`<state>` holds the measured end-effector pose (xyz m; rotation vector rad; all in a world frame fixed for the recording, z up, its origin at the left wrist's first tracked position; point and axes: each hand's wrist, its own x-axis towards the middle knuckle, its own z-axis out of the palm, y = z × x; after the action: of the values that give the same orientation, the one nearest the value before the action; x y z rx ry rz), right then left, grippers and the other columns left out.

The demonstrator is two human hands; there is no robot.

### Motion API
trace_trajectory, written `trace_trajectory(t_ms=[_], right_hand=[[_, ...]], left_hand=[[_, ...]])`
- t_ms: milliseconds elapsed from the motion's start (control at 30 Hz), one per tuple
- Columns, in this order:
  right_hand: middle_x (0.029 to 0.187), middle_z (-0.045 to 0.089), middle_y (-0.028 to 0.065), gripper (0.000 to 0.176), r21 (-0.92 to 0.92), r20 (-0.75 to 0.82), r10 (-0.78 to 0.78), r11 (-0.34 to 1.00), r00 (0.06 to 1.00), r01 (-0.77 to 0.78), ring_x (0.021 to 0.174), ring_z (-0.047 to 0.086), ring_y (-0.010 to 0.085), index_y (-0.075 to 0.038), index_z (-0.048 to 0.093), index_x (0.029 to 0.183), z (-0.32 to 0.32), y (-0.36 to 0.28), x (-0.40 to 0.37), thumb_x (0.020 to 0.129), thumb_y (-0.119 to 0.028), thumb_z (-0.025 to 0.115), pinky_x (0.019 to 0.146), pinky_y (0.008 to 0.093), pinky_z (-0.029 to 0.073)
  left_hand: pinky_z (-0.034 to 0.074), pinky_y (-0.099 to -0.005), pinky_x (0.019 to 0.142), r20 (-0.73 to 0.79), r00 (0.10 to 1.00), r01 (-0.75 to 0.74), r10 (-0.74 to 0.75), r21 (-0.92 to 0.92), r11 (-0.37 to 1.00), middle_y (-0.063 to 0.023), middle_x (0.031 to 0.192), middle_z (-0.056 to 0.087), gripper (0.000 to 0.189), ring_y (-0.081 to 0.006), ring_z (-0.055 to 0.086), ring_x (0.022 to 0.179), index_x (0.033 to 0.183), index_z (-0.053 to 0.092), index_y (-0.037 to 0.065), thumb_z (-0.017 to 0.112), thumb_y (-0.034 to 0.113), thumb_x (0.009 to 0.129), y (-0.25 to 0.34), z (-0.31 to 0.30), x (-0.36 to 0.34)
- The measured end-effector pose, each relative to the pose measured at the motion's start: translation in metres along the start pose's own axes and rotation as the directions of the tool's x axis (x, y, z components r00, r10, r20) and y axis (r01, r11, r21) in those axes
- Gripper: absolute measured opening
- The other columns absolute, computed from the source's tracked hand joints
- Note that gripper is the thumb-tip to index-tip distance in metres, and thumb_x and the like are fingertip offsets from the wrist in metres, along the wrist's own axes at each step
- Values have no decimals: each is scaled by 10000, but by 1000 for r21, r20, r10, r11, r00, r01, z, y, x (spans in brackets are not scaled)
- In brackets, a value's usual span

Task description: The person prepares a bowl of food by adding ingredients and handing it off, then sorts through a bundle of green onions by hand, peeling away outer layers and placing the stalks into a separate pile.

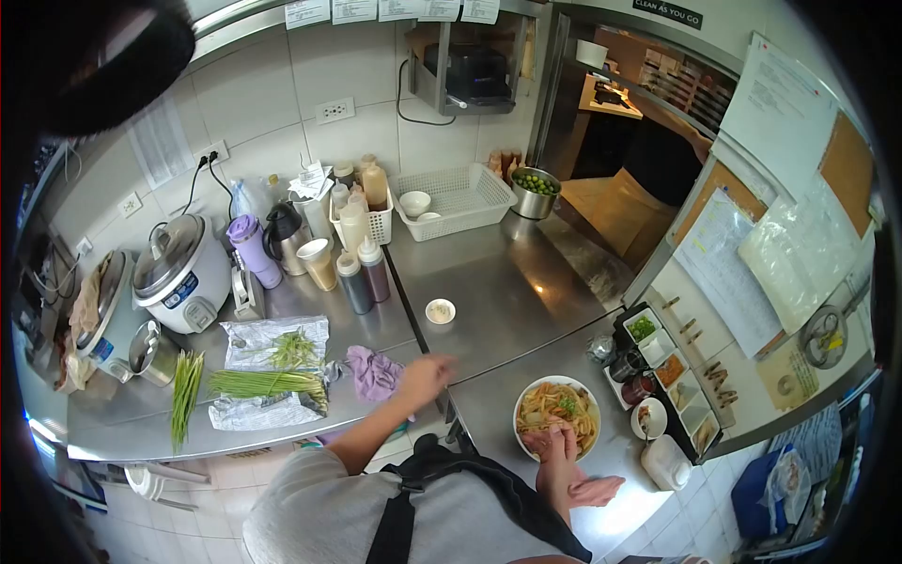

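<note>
A white bowl [518, 420] of noodles [554, 406] topped with chopped green garnish stands on the steel counter in front of me. At its near rim is my right hand [558, 451], fingers together, with a pink cloth [598, 490] bunched under it. Part of that grip is hidden by the hand itself. Over the counter seam, my left hand [426, 383] is in the air, blurred, its fingers hard to make out. Close to the left hand are a crumpled purple cloth [374, 374] and a small white cup [440, 311] with pale contents.
Asparagus-like green stalks [268, 383] lie on foil to the left. Rice cookers [184, 282], a purple tumbler [254, 252] and squeeze bottles [354, 284] line the wall. A garnish tray [672, 376] and white jar [666, 463] stand right; a pot [536, 204] of green items sits behind.
</note>
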<state>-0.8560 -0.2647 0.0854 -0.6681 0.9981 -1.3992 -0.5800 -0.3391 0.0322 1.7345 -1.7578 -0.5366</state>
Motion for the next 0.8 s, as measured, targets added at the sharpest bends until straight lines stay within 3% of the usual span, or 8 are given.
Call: trace_trajectory(t_ms=[33, 100, 200, 300, 500, 600, 800], right_hand=[[854, 606, 59, 223, -21, 20, 9, 1000, 1000, -8, 742, 627, 156, -29, 532, 1127, -2, 3, 1, 951, -165, 523, 695, 296, 546], [864, 606, 68, 226, -64, 57, 27, 998, 998, -24, 739, 626, 161, -27, 519, 1140, -5, 10, 3, 952, -152, 515, 701, 320, 558], [898, 597, 77, 239, -85, 91, 43, 996, 995, -36, 749, 622, 156, -35, 511, 1165, 1, 8, 2, 950, -139, 518, 696, 316, 555], [906, 589, 80, 264, -113, 98, 13, 994, 995, -2, 752, 617, 148, -44, 501, 1193, 6, 5, 2, 945, -130, 528, 695, 309, 553], [907, 590, 86, 293, -174, 81, 23, 985, 996, -9, 757, 622, 158, -53, 494, 1209, 5, 6, 1, 935, -141, 549, 694, 307, 553], [926, 588, 95, 300, -105, 24, 30, 994, 999, -28, 767, 633, 173, -47, 485, 1204, 8, -8, 3, 929, -143, 556, 688, 317, 559], [921, 587, 102, 278, -6, -49, -120, 993, 992, 120, 749, 636, 186, -35, 482, 1171, 4, -26, 16, 936, -169, 546, 675, 328, 564]], left_hand=[[510, -440, 693, -84, 992, 99, -92, 85, 992, -149, 956, 657, 278, -334, 634, 888, 1063, 651, 137, 613, 196, 794, -23, -3, 2], [499, -436, 725, -237, 958, 206, -162, 173, 963, -142, 954, 646, 205, -335, 618, 897, 973, 659, 115, 609, 170, 781, -69, -1, -5], [479, -425, 761, -421, 907, 129, -20, 232, 964, -133, 924, 617, 150, -331, 587, 898, 907, 649, 99, 610, 143, 769, -98, 3, -21], [461, -419, 783, -419, 906, 76, 55, 288, 955, -123, 878, 582, 136, -324, 557, 876, 888, 642, 94, 603, 113, 759, -94, 5, -25], [455, -423, 767, -448, 893, 98, 48, 298, 950, -134, 871, 570, 192, -327, 551, 866, 939, 626, 88, 594, 102, 750, -94, 8, -21], [452, -420, 771, -425, 905, 113, 13, 270, 956, -134, 883, 569, 214, -328, 552, 868, 959, 614, 85, 594, 104, 747, -85, 5, -22], [451, -414, 778, -420, 908, 141, -14, 274, 951, -123, 904, 571, 242, -314, 555, 875, 989, 604, 90, 589, 103, 747, -86, 6, -20]])
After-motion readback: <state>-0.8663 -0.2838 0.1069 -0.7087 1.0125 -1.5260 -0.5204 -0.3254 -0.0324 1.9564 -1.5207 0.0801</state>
